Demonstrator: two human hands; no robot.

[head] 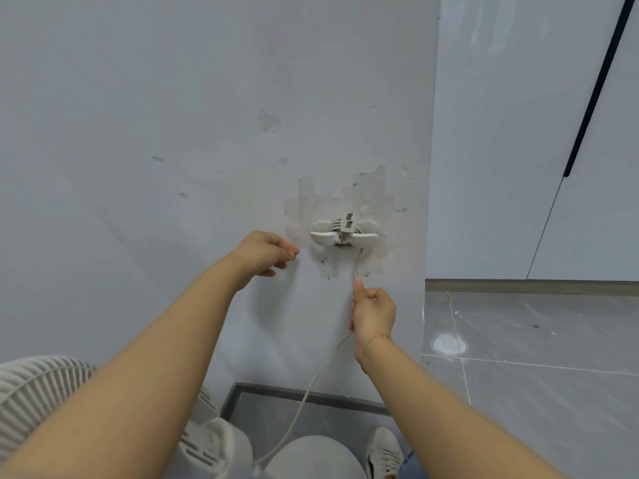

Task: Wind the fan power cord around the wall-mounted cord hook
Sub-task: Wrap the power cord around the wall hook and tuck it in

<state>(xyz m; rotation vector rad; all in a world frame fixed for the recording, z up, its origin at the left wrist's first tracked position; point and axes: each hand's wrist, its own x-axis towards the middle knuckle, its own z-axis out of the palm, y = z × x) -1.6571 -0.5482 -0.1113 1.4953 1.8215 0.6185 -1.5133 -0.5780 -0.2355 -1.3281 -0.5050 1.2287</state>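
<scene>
Head view, looking down along both forearms toward a pale wall (173,115). Mounted on the wall, on a patch of torn tape marks, a white cord hook (344,235) with two flat wings to left and right and several turns of cord already lying around its middle. Clipped over those turns, at the top of the hook, a small grey plug (347,223) with two slots. From under the hook's right side a white power cord (304,395) dropping straight down into the right hand (373,314), then out below the wrist and curving down and left toward the fan base (311,456) at the bottom edge. Right grip closed on the cord: fingers curled around it, thumb stretched upward along it, fist close to the wall just below the hook. A thin bracelet (375,340) on that wrist. Left hand (264,252) just beside the hook's left wing, apart from it, fingers loosely bent and a little spread, holding nothing. At the lower left corner, the ribbed white fan grille (38,392), partly hidden behind the left forearm. Near the fan base, a white sneaker (383,451) on the grey tiled floor (536,375). At the right, past the wall corner, white panels with a dark vertical handle (594,88).
</scene>
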